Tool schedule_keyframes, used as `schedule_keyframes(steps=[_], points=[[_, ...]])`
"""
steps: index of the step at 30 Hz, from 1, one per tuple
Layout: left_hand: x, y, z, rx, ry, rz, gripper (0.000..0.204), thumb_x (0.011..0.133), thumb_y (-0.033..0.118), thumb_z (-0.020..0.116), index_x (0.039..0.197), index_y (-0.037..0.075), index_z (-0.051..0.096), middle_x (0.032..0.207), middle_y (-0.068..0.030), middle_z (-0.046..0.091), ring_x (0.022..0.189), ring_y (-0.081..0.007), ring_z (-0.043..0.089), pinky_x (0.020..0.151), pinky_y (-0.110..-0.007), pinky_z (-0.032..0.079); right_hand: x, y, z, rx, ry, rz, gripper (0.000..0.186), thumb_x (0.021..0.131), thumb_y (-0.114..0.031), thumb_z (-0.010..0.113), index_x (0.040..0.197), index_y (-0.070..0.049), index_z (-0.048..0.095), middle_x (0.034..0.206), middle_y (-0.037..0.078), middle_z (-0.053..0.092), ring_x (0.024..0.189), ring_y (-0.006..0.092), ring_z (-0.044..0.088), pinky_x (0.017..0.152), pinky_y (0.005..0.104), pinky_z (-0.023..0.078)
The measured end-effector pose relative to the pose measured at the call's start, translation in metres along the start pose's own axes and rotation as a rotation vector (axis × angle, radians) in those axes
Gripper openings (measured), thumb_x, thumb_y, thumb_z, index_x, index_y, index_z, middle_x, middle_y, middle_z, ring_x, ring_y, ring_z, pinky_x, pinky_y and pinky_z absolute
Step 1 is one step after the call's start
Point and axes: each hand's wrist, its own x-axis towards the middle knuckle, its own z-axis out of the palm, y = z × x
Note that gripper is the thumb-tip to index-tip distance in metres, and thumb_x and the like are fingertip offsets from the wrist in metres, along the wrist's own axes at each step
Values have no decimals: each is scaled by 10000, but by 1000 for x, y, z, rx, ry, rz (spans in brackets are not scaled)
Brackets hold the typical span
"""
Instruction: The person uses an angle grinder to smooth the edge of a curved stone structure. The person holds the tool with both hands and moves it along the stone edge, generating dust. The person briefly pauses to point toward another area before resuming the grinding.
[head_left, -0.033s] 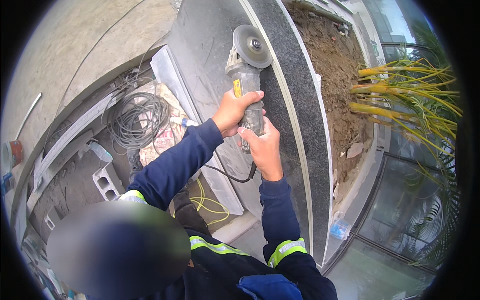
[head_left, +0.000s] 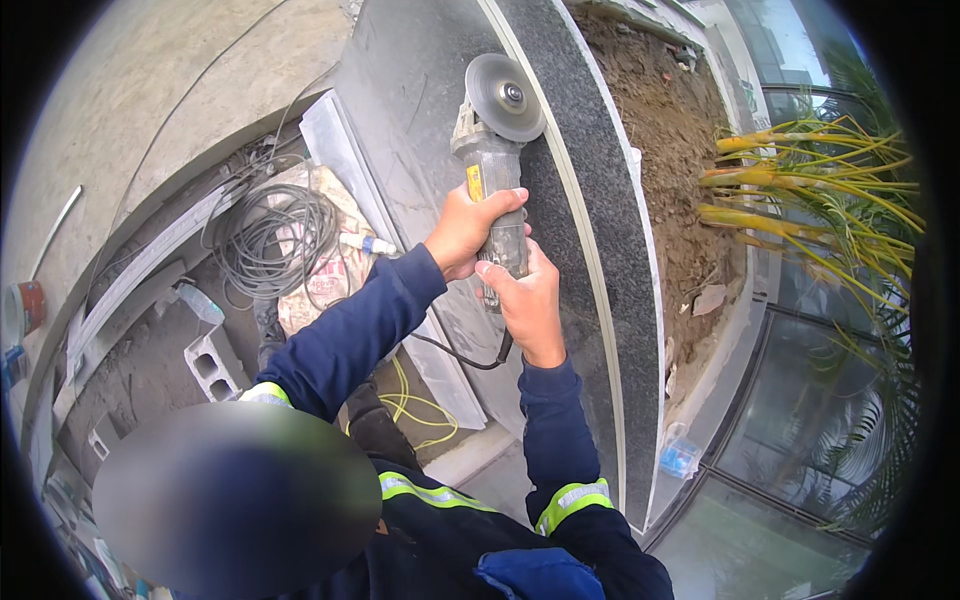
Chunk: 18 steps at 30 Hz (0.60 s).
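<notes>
An angle grinder [head_left: 485,150] with a silver disc [head_left: 500,100] lies along my grip, its disc beside a pale strip [head_left: 575,190] on the dark speckled stone slab [head_left: 625,260]. My left hand [head_left: 470,225] is closed round the grinder's body, thumb across its top. My right hand [head_left: 525,305] grips the rear of the body, just below the left. A black cord [head_left: 470,360] loops from the grinder's rear. Whether the disc touches the stone I cannot tell.
Coiled grey cable [head_left: 270,250] on a stained sack, a concrete block [head_left: 215,365] and yellow cord [head_left: 410,410] are at left. A soil bed [head_left: 660,120], palm plant [head_left: 780,180], glass panels [head_left: 760,400] and small blue-topped container [head_left: 680,455] are at right.
The rear of the grinder, its cord and my right hand sit very slightly lower in the picture. Otherwise the view is the same.
</notes>
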Motion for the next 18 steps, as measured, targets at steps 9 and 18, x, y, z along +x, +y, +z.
schedule_keyframes(steps=[9, 18], points=[[-13, -19, 5, -3, 11, 45, 376, 891, 176, 809, 1135, -5, 587, 904, -94, 674, 738, -205, 708, 664, -370, 613, -18, 10, -11, -82, 5, -26, 312, 902, -98, 755, 1151, 39, 624, 913, 68, 711, 737, 124, 679, 667, 284, 542], [-17, -25, 5, 61, 2, 26, 266, 943, 192, 746, 1083, -5, 635, 924, -84, 685, 784, -184, 720, 691, -348, 608, -24, 12, -12, -59, 30, -19, 326, 888, -54, 751, 1160, 70, 619, 865, 44, 694, 742, 91, 641, 680, 280, 518]])
